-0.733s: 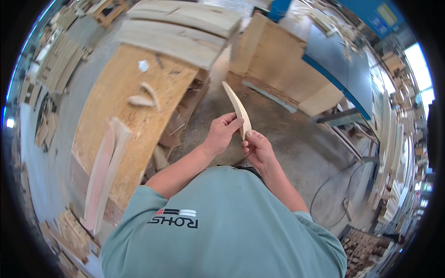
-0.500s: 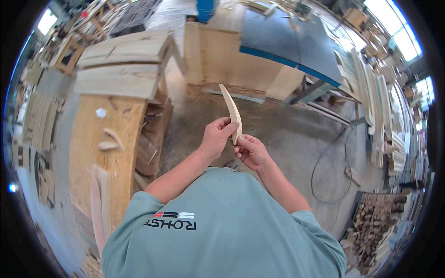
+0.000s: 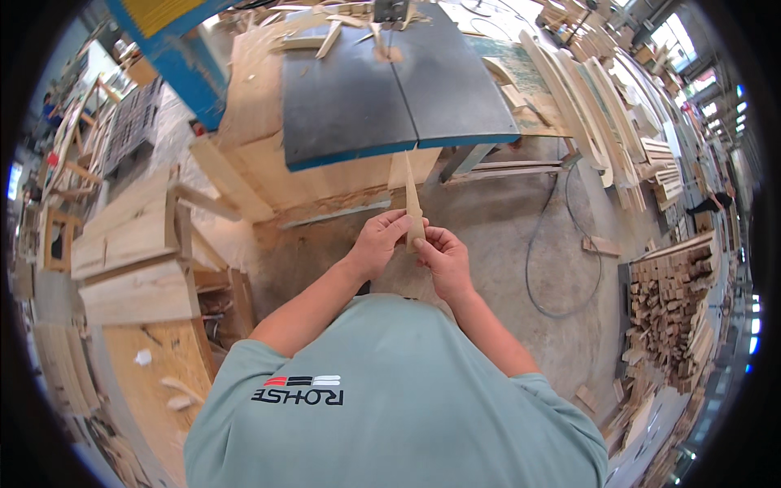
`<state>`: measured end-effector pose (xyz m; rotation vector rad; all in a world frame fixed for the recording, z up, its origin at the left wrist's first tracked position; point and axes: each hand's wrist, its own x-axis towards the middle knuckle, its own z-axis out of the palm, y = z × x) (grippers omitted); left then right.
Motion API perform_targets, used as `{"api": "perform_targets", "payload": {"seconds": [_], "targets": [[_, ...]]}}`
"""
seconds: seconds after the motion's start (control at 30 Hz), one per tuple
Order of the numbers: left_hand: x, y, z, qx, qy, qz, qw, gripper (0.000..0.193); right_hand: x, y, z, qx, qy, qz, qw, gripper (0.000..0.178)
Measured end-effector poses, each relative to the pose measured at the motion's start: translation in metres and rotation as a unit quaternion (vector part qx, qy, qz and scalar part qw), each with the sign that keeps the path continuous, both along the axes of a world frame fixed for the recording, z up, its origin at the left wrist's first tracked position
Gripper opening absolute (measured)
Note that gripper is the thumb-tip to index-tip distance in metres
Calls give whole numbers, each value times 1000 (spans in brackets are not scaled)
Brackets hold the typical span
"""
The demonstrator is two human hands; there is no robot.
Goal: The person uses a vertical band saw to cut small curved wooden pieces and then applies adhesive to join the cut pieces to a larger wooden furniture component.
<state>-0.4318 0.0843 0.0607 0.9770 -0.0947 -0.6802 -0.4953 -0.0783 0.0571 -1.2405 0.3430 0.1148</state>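
Between my two hands I hold a slim, pale piece of wood point(image 3: 412, 195) that tapers to a point at its far end. My left hand point(image 3: 381, 242) pinches it on its left side, and my right hand point(image 3: 446, 257) grips its near end with the thumb on top. The tip points away from me, just short of the blue front edge of a dark machine table point(image 3: 350, 102). My fingers partly hide the lower part of the wood.
A blue machine column point(image 3: 175, 69) rises left of the dark table. Wood offcuts point(image 3: 329, 39) lie at its back. To my left stands a wooden bench point(image 3: 154, 358); at right, a looped cable point(image 3: 529, 260) on the floor and a stack of wood blocks point(image 3: 671, 309).
My body and view have turned to the right, so the machine table is now straight ahead and the bench farther left. The wood stays in both hands but is rolled, showing another side.
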Motion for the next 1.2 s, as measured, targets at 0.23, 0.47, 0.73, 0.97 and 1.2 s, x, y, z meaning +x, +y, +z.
{"api": "perform_targets", "payload": {"seconds": [0.23, 0.47, 0.73, 0.97, 1.2], "targets": [[126, -49, -19, -16, 26, -65, 997, 31, 109, -34, 8, -76, -54, -63, 994, 33], [216, -106, -27, 66, 43, 20, 997, 30, 211, -90, -13, -59, -53, -33, 996, 28], [287, -148, -39, 184, 124, 137, 965, 28, 342, -144, -47, -54, -34, 73, 995, 25], [337, -153, -51, 236, 100, 193, 947, 23, 402, -143, -46, -52, -12, 140, 989, 29], [376, -131, -50, 337, 37, 193, 921, 23, 441, -124, -56, -92, -8, 164, 982, 41]]}}
